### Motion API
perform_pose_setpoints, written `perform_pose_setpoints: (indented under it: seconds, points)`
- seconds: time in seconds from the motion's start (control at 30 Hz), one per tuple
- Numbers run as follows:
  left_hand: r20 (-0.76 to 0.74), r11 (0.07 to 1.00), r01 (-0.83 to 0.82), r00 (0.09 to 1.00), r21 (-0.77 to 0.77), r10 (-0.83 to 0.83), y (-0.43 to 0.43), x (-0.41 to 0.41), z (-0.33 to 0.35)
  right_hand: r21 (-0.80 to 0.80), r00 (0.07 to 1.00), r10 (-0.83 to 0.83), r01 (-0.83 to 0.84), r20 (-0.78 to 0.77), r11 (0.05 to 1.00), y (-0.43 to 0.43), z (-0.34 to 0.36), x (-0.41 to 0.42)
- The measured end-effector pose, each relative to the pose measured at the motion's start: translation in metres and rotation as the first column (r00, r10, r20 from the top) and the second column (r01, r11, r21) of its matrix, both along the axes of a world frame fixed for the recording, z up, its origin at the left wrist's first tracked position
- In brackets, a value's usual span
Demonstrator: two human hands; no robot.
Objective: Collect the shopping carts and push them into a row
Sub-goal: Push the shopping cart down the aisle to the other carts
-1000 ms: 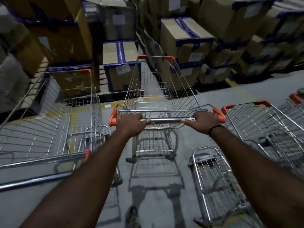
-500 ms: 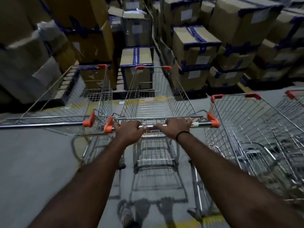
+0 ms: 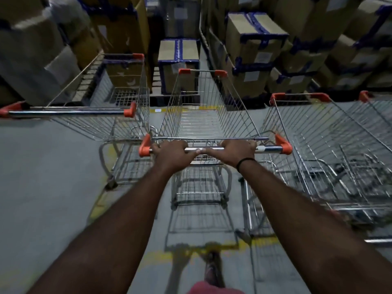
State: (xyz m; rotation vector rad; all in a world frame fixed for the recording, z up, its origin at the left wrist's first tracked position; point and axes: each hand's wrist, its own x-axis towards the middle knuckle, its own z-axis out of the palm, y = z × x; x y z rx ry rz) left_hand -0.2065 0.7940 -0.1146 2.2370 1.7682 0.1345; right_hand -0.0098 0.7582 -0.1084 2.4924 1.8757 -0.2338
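A wire shopping cart (image 3: pixel 203 115) with orange corner caps stands straight ahead of me. My left hand (image 3: pixel 171 154) and my right hand (image 3: pixel 235 151) both grip its chrome handle bar (image 3: pixel 269 148), close together near the middle. A second cart (image 3: pixel 118 115) stands just to the left, its side almost touching the middle cart. A third cart (image 3: pixel 318 136) sits close on the right, with the corner of another cart (image 3: pixel 364 96) beyond it.
Stacked cardboard boxes (image 3: pixel 254 49) with blue tape fill the space ahead, and more boxes (image 3: pixel 118 28) stand at the left. A low box (image 3: pixel 180 64) sits on a pallet right in front of the middle cart. Grey floor (image 3: pixel 42 187) with a yellow line (image 3: pixel 161 255) lies below.
The cart I hold has rolled forward between the left and right carts, toward the boxes. My right hand slid along the bar toward my left hand.
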Motion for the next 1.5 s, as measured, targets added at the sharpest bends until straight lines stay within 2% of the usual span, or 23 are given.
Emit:
perform_pose_setpoints:
  seconds: [0.13,0.3,0.53,0.8,1.1,1.23,1.33,1.5]
  points:
    - [-0.017,0.999,0.040,0.999,-0.005,-0.040,-0.031,-0.017,-0.008,-0.002,1.000,-0.017,0.017,0.024,1.000,-0.042,0.003,-0.019]
    - [-0.018,0.998,0.058,0.998,-0.016,-0.058,-0.069,-0.029,-0.008,0.008,0.999,-0.049,0.049,-0.022,0.999,-0.086,0.007,-0.031]
    - [0.035,0.998,0.055,0.998,-0.012,-0.055,-0.118,-0.041,-0.002,0.016,0.998,-0.056,0.057,-0.014,0.998,-0.126,0.003,-0.042]
    - [0.029,0.999,0.032,0.999,0.034,-0.033,-0.152,-0.050,-0.003,-0.005,1.000,-0.020,0.020,0.018,1.000,-0.158,0.006,-0.051]
    - [0.015,0.998,-0.010,1.000,0.062,0.009,-0.192,-0.060,-0.006,-0.027,0.996,0.092,-0.091,0.021,0.995,-0.192,0.006,-0.052]
    - [0.049,0.997,-0.005,0.999,0.083,0.001,-0.214,-0.068,-0.006,-0.048,0.983,0.168,-0.171,-0.072,0.984,-0.211,0.009,-0.035]
    - [0.037,0.994,-0.019,0.999,0.104,0.015,-0.227,-0.069,-0.006,-0.045,0.983,0.183,-0.182,0.008,0.982,-0.227,0.007,-0.006]
    - [0.050,0.992,-0.068,0.997,0.105,0.063,-0.247,-0.061,-0.012,0.072,0.983,0.154,-0.161,0.096,0.984,-0.256,0.004,0.049]
